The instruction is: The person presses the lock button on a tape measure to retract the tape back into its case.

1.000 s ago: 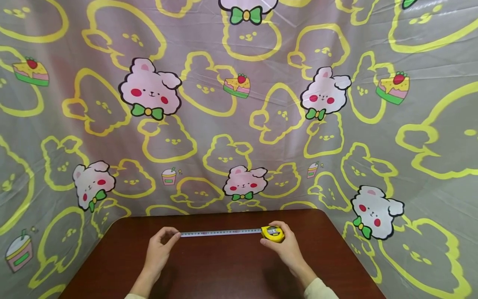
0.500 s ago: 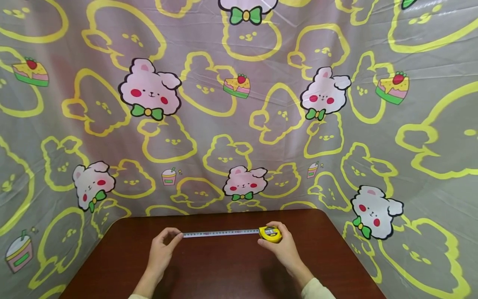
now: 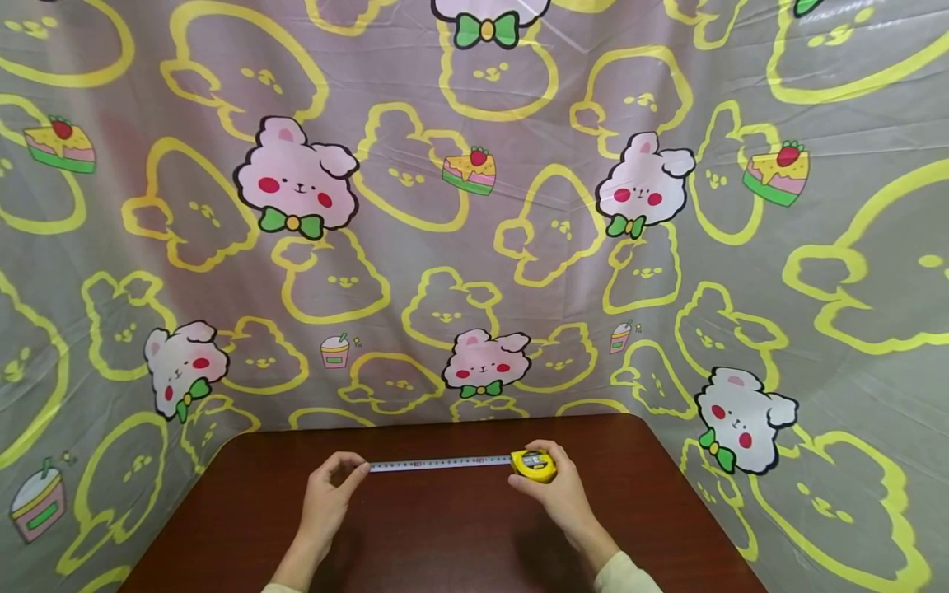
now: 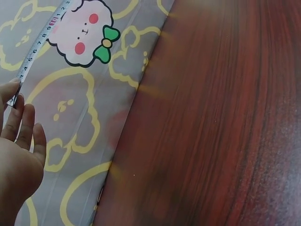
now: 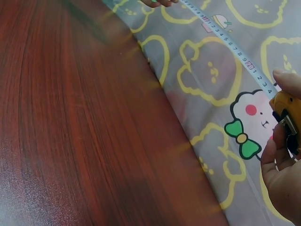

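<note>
A yellow tape measure (image 3: 533, 466) is gripped in my right hand (image 3: 567, 494), thumb on the near side and fingers over the far side. Its white blade (image 3: 445, 464) stretches straight to the left, level above the table. My left hand (image 3: 326, 498) pinches the blade's free end between thumb and index finger. In the left wrist view, the other fingers (image 4: 27, 125) of that hand stand apart from the blade (image 4: 35, 44). The right wrist view has the yellow case (image 5: 287, 110) at its right edge, with the blade reading a little past 20 where it leaves the case.
A dark reddish-brown wooden table (image 3: 445, 535) with rounded far corners lies under both hands. Behind it and along both sides hangs a grey curtain (image 3: 415, 247) printed with bunnies, cake slices and yellow outlines. Shadows of the hands fall on the table.
The blade's exposed length has become shorter. My right hand with the tape measure has moved slightly left, and my left hand has shifted slightly right, still pinching the end.
</note>
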A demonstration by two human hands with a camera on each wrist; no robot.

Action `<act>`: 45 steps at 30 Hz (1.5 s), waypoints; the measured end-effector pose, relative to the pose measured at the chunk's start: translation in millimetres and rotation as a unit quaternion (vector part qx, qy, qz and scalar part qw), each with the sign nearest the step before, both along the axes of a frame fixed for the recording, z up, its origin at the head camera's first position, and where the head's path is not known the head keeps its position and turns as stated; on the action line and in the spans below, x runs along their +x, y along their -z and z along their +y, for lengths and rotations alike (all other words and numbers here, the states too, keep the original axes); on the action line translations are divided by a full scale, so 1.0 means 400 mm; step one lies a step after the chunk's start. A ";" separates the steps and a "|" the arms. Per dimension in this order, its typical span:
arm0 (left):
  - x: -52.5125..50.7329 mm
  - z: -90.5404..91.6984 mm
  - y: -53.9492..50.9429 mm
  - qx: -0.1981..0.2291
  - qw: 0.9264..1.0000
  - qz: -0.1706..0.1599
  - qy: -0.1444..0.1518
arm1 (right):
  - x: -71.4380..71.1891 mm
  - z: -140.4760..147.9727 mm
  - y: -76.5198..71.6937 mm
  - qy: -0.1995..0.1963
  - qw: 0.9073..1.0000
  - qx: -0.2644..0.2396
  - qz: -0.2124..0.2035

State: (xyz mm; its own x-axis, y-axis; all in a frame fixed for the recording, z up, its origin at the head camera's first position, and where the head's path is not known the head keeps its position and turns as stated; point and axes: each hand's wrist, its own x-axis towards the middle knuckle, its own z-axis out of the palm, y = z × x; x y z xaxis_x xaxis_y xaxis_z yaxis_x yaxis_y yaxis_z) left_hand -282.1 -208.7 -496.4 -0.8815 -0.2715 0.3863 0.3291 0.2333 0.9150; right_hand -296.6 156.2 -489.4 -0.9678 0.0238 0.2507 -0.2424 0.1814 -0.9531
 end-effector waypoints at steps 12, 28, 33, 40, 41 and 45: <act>-0.020 0.008 0.025 0.008 1.000 0.024 0.016 | 0.032 -0.026 -0.048 0.002 1.000 -0.002 -0.012; 0.012 0.064 -0.023 -0.003 1.000 0.003 0.026 | -0.002 -0.046 -0.004 -0.010 1.000 -0.002 -0.009; 0.014 0.070 -0.022 0.003 0.999 0.009 0.031 | 0.030 -0.063 -0.041 -0.017 1.000 -0.016 -0.013; 0.034 0.099 -0.050 0.019 0.999 0.008 0.041 | 0.066 -0.088 -0.079 -0.019 1.000 -0.025 -0.005; 0.033 0.102 -0.050 0.020 0.999 0.010 0.042 | 0.067 -0.091 -0.080 -0.020 0.999 -0.027 -0.005; 0.029 0.113 -0.052 0.025 0.998 0.018 0.050 | 0.071 -0.103 -0.084 -0.025 0.999 -0.031 -0.002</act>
